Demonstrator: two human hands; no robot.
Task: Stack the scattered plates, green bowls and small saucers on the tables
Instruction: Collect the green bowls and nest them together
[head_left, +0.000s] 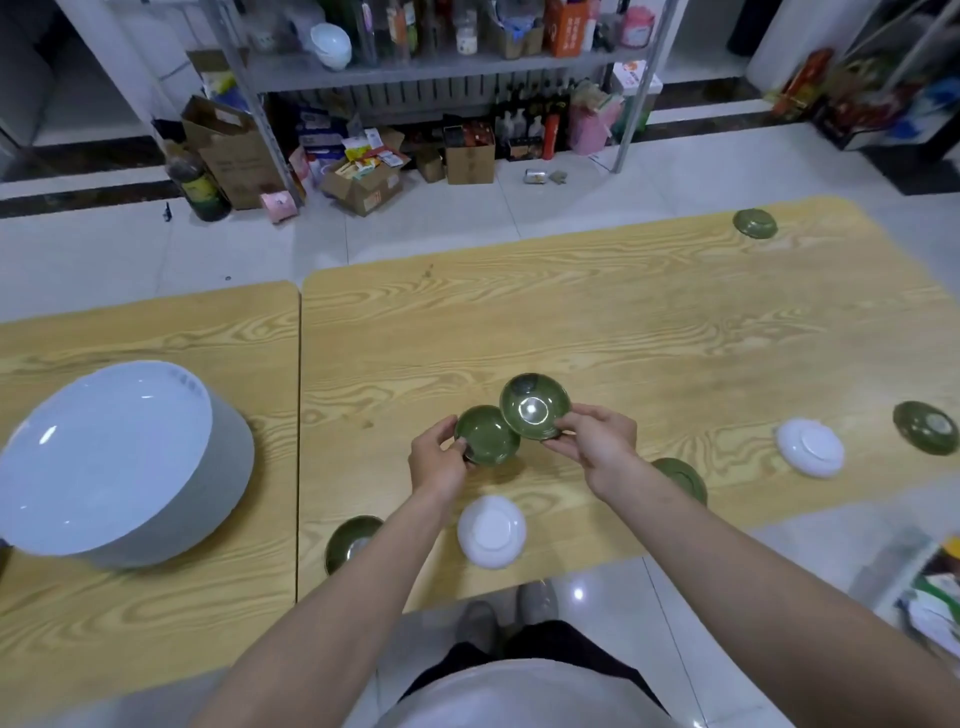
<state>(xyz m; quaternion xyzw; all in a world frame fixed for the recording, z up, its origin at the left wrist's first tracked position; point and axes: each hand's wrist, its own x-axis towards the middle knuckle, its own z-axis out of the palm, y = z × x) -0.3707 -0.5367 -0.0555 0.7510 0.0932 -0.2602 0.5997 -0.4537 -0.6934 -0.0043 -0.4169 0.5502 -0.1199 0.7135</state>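
My left hand (439, 457) grips a small green bowl (491, 435) just above the right table (649, 332). My right hand (597, 441) pinches a second green bowl (535, 406), tilted, its rim overlapping the first bowl's edge. Face down near the front edge lie a white saucer (491, 531) and a green dish (350, 540). Another green dish (683, 478) shows partly behind my right forearm. Further right sit an overturned white saucer (810, 448) and a green dish (925, 427). A last green dish (755, 223) lies at the far right corner.
A tall stack of large white plates (119, 462) stands on the left table (145, 613). A narrow gap separates the two tables. Behind them are metal shelves (441, 67) with bottles, and cardboard boxes (363, 182) on the tiled floor.
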